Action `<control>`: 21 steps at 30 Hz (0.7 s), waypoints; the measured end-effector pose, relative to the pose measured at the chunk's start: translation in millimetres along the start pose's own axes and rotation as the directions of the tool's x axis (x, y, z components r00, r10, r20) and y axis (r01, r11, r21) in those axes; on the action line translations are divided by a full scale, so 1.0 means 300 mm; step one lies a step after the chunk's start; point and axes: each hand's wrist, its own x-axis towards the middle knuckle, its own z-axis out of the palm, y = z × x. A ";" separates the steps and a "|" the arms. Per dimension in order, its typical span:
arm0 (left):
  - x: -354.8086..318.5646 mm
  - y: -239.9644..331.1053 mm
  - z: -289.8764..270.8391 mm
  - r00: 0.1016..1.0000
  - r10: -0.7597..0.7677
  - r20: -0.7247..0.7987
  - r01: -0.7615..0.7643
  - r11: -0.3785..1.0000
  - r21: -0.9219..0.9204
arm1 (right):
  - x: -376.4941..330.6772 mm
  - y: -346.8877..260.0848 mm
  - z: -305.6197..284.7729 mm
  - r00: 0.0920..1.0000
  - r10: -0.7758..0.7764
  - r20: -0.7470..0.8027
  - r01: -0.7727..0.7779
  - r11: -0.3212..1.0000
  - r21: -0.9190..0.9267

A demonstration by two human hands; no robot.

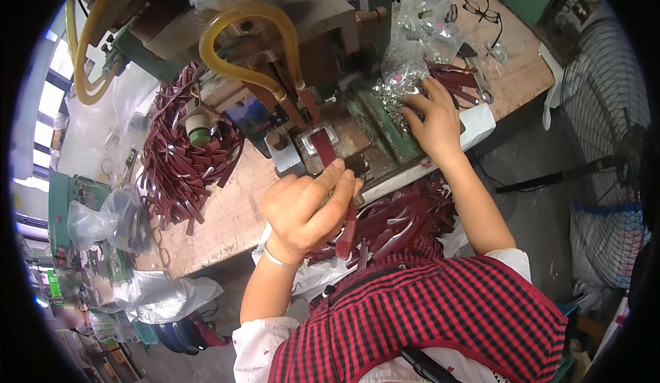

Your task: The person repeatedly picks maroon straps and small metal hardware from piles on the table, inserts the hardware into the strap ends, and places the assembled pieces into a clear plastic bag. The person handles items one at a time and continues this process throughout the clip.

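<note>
My left hand (308,208) is closed on a dark red strap (322,145). The strap's far end lies flat on the small metal plate (307,147) of a press, below two copper-coloured bars (307,105); its near end hangs below my fingers. Over at the right, my right hand (437,123) reaches to a heap of small shiny metal pieces (392,101) on the green machine bed (381,125). Its fingers are apart and curved at the heap's edge, and I make out nothing held in them.
A big heap of dark red straps (185,156) covers the table's left side; more straps (405,218) lie before me. Yellow hoses (256,13) loop above the press. Scissors (481,81), eyeglasses (481,12) and a clear bag (412,46) lie behind my right hand. A fan (612,108) stands right.
</note>
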 end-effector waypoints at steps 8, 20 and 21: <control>-0.007 -0.001 0.018 0.998 0.008 -0.060 -0.009 1.000 -0.009 | 0.144 -0.117 0.121 0.992 -0.124 0.003 0.124 0.990 -0.074; -0.248 -0.144 -0.399 0.750 -0.601 -0.274 0.660 0.659 0.361 | -0.027 0.059 0.022 0.850 0.511 0.126 -0.366 0.402 0.839; -0.238 -0.199 -0.387 0.787 -0.586 -0.194 0.600 0.652 0.463 | -0.013 0.062 0.048 0.875 0.471 0.111 -0.351 0.461 0.815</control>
